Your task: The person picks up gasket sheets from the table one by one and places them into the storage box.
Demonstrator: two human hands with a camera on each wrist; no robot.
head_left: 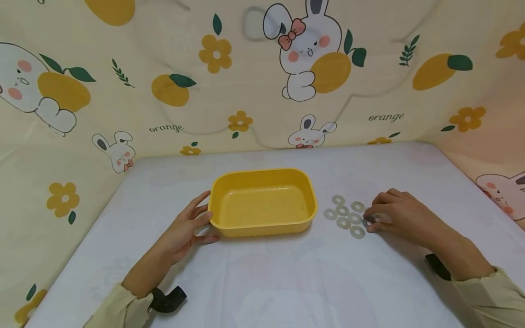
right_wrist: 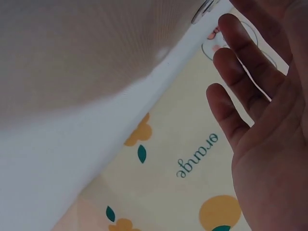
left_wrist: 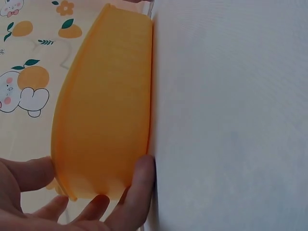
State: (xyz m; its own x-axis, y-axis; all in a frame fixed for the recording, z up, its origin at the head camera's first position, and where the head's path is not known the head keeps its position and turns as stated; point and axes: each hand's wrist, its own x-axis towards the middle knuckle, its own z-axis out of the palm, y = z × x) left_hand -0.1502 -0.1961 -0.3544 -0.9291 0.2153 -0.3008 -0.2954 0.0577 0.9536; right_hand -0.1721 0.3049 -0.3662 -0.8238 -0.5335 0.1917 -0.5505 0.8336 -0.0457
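Note:
A shallow yellow plastic basin sits upright on the table. My left hand holds its left end, fingers spread round the rim and end wall, thumb low by the front corner. In the left wrist view these fingers curve about the basin's end. Right of the basin lie several flat metal washers in a loose group. At their right edge my right hand pinches a washer between thumb and forefinger. The right wrist view shows its other fingers extended, and a washer edge-on near the top.
A white cloth covers the table. Behind and at both sides hang curtains printed with rabbits and oranges. Black wrist straps show below the sleeves.

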